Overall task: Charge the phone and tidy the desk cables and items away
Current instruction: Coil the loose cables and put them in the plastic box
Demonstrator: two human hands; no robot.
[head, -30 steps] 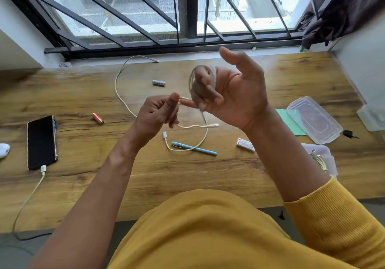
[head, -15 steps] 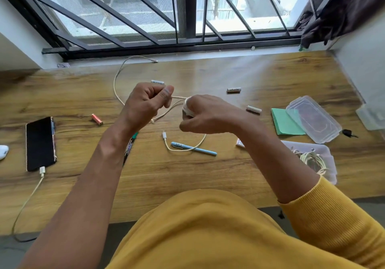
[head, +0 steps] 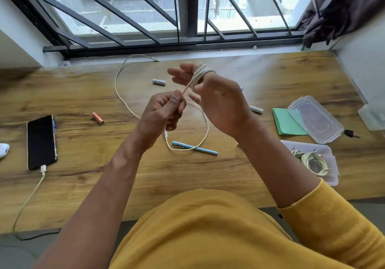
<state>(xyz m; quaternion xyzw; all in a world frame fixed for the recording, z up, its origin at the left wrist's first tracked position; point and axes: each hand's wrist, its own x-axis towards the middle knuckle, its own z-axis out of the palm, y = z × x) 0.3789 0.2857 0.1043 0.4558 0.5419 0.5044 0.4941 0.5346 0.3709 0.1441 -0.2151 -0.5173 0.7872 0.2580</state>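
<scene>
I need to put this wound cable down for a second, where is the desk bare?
Bare wood runs along the near edge between the phone and the open box, below the blue pen. The far right corner by the curtain is also free. The middle is crowded with batteries and loose cable.

Phone [head: 41, 142] lies at the desk's [head: 83, 185] left, plugged at its near end — pen [head: 194, 148] near centre. Right: lid [head: 315, 118] on a notepad [head: 284, 123], box [head: 331, 164] nearer, holding coiled cable [head: 310, 161].
</scene>
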